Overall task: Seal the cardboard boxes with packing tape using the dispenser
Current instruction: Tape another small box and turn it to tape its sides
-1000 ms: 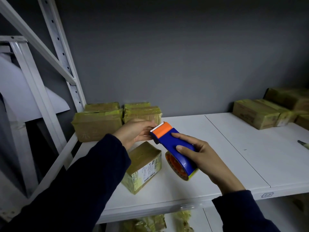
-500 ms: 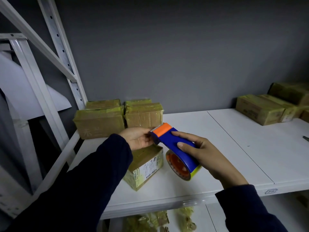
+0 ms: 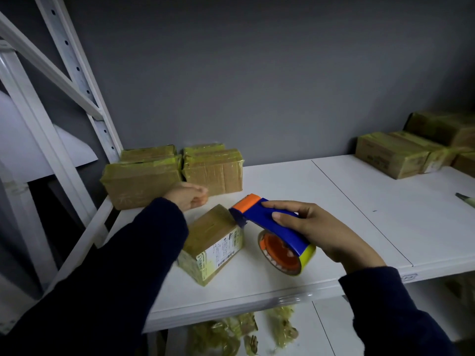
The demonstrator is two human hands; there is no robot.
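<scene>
The dispenser (image 3: 267, 219) is gripped by the right hand (image 3: 321, 229), with fingers and thumb clamped round the blue handle. It is held in the air just right of the box (image 3: 210, 235), its orange blade end brought up against the box's far top corner. Whether contact is made cannot be told. The tape roll (image 3: 285, 255) is carried low at the near end. The left hand (image 3: 189, 197) is caught just behind the box, blurred, with fingers curled in. Whether anything is pinched cannot be told. The box is set on the white shelf (image 3: 282, 186), one corner turned toward the camera, a printed label (image 3: 223, 249) on its near right side. Behind the box, taped boxes (image 3: 144, 181) are lined up against the grey wall (image 3: 257, 86). More boxes (image 3: 390, 155) are piled far to its right. Crumpled tape scraps (image 3: 231, 332) are spotted below the box, on the lower level.
</scene>
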